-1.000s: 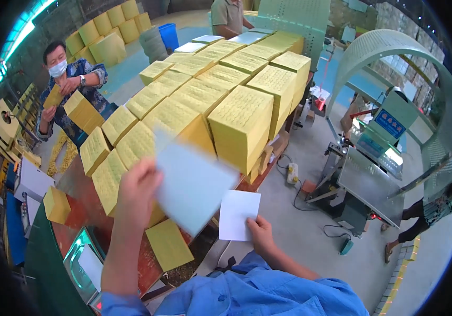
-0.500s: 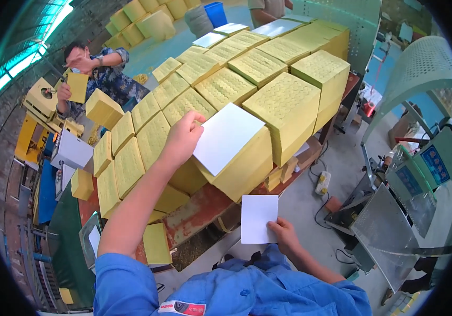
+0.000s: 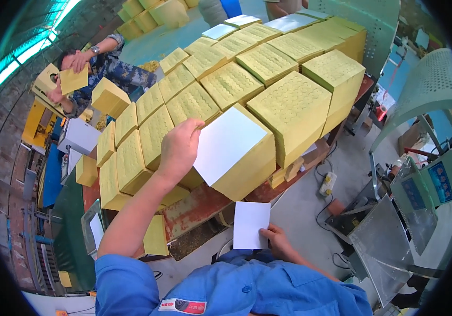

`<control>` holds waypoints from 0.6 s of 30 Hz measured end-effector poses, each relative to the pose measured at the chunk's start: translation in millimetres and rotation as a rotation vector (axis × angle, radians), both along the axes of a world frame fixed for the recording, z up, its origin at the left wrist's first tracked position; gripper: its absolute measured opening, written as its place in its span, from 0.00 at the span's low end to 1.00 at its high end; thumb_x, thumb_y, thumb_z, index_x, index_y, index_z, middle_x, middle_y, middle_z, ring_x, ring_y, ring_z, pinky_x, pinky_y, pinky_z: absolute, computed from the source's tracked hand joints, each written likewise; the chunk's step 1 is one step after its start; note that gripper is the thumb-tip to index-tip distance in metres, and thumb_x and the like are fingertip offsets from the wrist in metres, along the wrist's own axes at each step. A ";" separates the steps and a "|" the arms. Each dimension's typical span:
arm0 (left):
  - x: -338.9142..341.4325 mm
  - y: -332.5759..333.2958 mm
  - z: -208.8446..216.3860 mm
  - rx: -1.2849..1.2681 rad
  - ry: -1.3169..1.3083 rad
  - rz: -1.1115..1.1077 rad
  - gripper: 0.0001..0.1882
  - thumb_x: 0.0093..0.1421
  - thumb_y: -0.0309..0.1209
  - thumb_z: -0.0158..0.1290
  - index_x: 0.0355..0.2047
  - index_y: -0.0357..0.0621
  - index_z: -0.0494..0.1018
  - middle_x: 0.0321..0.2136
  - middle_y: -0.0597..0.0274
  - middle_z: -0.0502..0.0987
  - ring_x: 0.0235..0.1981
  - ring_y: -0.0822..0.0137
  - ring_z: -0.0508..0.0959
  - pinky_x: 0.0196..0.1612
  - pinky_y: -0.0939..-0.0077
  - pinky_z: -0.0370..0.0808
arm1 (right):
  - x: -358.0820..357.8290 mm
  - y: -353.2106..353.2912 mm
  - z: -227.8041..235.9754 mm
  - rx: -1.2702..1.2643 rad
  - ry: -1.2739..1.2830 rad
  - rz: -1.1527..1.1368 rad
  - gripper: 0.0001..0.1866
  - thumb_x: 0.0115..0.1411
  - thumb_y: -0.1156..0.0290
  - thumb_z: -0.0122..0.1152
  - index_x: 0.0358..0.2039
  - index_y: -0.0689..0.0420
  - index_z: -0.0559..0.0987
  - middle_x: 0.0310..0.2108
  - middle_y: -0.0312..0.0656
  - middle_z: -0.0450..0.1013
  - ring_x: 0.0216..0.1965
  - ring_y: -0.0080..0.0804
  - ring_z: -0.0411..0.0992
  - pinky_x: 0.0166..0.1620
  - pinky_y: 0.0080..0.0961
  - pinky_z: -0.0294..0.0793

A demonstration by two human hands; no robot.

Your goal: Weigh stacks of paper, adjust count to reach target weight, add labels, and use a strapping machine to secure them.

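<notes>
At the far left we see a co-worker (image 3: 123, 72) in a patterned blue-grey top, with a watch on one wrist and a yellow piece (image 3: 73, 80) held up between both hands. Nearer, on the left end of the red-brown table (image 3: 186, 215), we find a small yellow block (image 3: 86, 171); a flat yellow sheet (image 3: 155, 237) lies near the table's near edge, partly behind the person's left forearm.

Next we come to the left hand (image 3: 180, 148), its fingers curled nearly closed and pinching the left edge of the large white sheet (image 3: 227, 145). That sheet lies over the top of a yellow stack (image 3: 248, 164) at the near side of the rows of yellow stacks, whose tops bear wavy and rounded patterns.

A little farther right and nearer us is the smaller white sheet (image 3: 251, 225), in front of the blue shirt (image 3: 257, 287) and apart from the stacks. The right hand (image 3: 277, 241) grips its right edge, thumb on the facing side, fingers mostly hidden behind.

On the floor farther right we notice a pale power strip (image 3: 327, 183), then a machine with a sloping metal plate (image 3: 381, 239) and a perforated, curved grey-green hood (image 3: 429, 87).
</notes>
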State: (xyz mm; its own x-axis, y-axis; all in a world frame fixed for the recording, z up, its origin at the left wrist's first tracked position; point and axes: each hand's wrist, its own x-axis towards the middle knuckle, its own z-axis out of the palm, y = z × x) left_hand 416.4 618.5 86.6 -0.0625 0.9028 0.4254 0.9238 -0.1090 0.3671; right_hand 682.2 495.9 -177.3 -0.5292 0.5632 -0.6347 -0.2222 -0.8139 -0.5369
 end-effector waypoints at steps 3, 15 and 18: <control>3.7 3.8 -0.4 -0.005 -0.032 -0.004 0.06 0.60 0.24 0.50 0.37 0.39 0.74 0.33 0.50 0.79 0.35 0.48 0.79 0.37 0.58 0.74 | 6.3 -0.9 -6.5 0.009 -0.029 0.030 0.17 0.61 0.73 0.55 0.49 0.67 0.74 0.41 0.44 0.76 0.42 0.34 0.74 0.47 0.30 0.72; 9.4 2.2 3.6 0.222 0.517 0.044 0.07 0.58 0.24 0.50 0.37 0.39 0.74 0.31 0.54 0.76 0.33 0.53 0.76 0.36 0.60 0.74 | 7.7 -6.6 -37.4 0.019 0.124 0.051 0.16 0.59 0.75 0.55 0.47 0.64 0.76 0.43 0.44 0.75 0.44 0.35 0.72 0.50 0.31 0.70; 25.5 1.1 23.0 0.264 0.408 -0.056 0.10 0.58 0.25 0.51 0.41 0.39 0.75 0.36 0.51 0.76 0.39 0.51 0.76 0.44 0.59 0.73 | 20.2 -4.2 -73.0 0.089 0.398 -0.032 0.12 0.56 0.74 0.55 0.40 0.62 0.77 0.46 0.49 0.75 0.48 0.42 0.72 0.54 0.38 0.69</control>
State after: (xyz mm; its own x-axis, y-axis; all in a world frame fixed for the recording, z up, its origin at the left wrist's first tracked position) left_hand 441.9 619.6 109.6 0.2025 0.7581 0.6200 0.9766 -0.2033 -0.0704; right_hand 702.4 491.7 -250.2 -0.7050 0.6267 -0.3319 -0.4516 -0.7576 -0.4713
